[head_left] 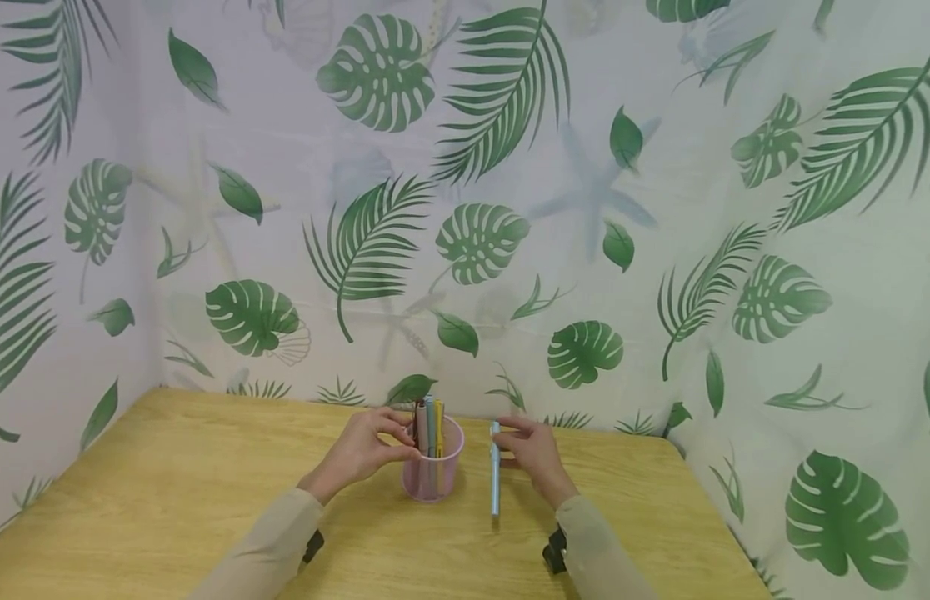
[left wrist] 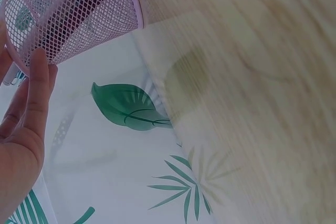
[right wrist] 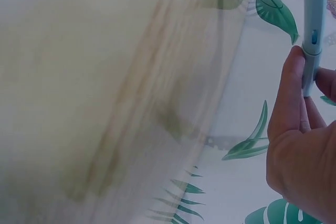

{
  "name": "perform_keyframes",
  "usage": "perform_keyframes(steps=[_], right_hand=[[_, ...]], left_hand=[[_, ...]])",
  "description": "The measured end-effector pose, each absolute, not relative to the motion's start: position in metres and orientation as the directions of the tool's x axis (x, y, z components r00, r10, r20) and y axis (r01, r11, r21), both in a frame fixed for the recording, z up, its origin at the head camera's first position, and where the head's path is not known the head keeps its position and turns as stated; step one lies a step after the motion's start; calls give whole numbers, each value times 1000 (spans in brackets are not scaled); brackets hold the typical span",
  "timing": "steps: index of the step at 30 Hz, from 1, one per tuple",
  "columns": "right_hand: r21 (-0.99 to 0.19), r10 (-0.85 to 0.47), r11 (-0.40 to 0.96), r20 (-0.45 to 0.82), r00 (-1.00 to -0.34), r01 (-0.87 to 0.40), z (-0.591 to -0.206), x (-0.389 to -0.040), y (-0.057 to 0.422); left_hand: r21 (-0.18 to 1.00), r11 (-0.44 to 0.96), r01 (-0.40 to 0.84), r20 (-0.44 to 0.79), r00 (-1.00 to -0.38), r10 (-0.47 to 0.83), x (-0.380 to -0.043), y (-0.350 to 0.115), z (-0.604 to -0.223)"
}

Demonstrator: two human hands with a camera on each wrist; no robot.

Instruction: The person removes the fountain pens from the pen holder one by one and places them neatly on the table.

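Note:
A pink mesh pen holder (head_left: 429, 479) stands on the table with several pens (head_left: 432, 425) in it, among them yellow, blue and grey ones. My left hand (head_left: 369, 446) holds the holder by its rim on the left side; in the left wrist view its fingers (left wrist: 37, 90) lie against the mesh (left wrist: 79, 22). To the right of the holder, my right hand (head_left: 530, 454) pinches a light-blue pen (head_left: 495, 479) near its upper end. The right wrist view shows the thumb and fingers around this pen (right wrist: 313, 30), which is apart from the holder.
The wood-grain table (head_left: 210, 475) runs back to a white wall covering (head_left: 510, 317) printed with green leaves, close behind the pen holder. Both forearms reach in from the front, with a dark wrist device (head_left: 555, 550) under the right sleeve.

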State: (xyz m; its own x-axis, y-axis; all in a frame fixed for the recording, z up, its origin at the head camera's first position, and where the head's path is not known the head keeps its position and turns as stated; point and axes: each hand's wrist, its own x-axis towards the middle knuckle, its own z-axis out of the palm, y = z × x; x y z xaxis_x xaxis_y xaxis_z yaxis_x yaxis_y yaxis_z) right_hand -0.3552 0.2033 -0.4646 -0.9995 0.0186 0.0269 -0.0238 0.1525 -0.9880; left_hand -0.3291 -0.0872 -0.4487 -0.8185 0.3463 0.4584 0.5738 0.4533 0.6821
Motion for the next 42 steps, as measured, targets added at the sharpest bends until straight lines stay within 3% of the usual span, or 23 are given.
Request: perform_keyframes(steps=[8, 25, 42], right_hand=[[-980, -48, 201, -20, -999, 9, -472, -355, 207], [-929, -38, 355, -122, -992, 101, -475, -354, 207], [-910, -75, 396, -169, -983, 126, -476, -357, 210]], left_hand=[[676, 466, 571, 455, -821, 345, -329, -87, -449], [688, 456, 565, 450, -825, 342, -327, -87, -446], [688, 457, 564, 442, -825, 352, -327, -87, -444]])
